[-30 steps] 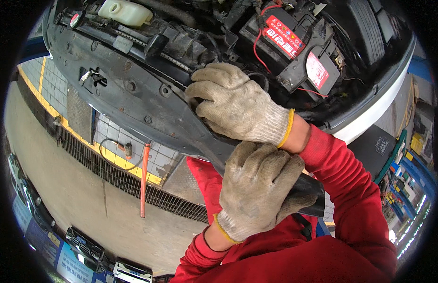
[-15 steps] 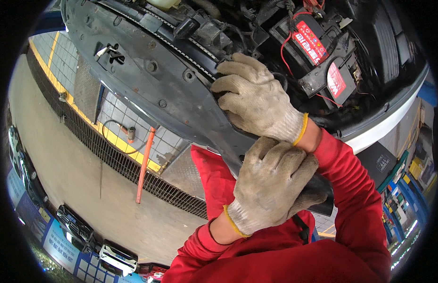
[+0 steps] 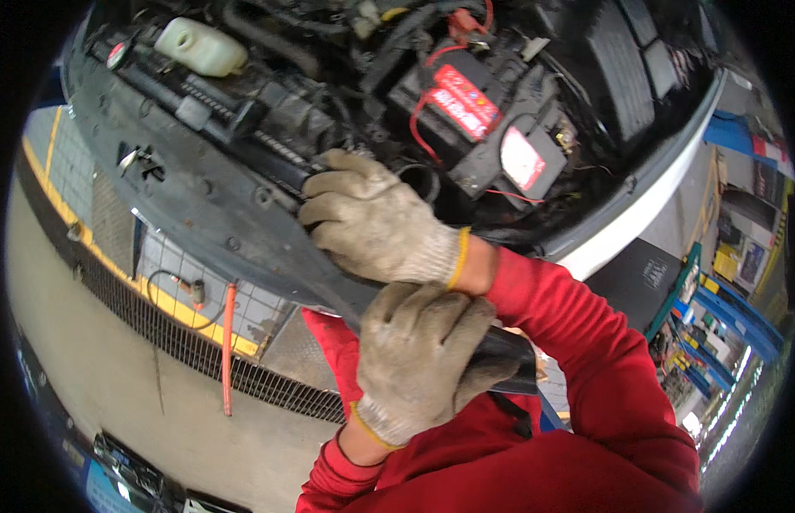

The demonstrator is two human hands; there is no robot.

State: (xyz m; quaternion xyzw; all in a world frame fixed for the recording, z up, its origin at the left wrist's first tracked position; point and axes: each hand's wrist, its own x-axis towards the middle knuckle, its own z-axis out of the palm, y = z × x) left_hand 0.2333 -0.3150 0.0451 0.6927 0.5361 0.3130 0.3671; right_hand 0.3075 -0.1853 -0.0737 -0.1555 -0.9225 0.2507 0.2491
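Observation:
A long black plastic trim panel runs along the front of the open engine bay. My right hand, in a dirty off-white knit glove, has its fingers curled over the panel's inner edge beside the radiator top. Nearer my body, my left hand, gloved alike, is wrapped round the panel close to its right end. Its fingertips lie by my right wrist, and its thumb points right. The panel's underside and whatever the palms press on are hidden.
A car battery with red wires and a whitish plastic reservoir sit in the engine bay. A white fender edge curves at right. On the floor, an orange bar lies across a drain grate. Blue shelving stands right.
The view has shifted, so the car and both hands appear further left and slightly lower, with the reservoir more fully shown. Both hands keep their places on the panel.

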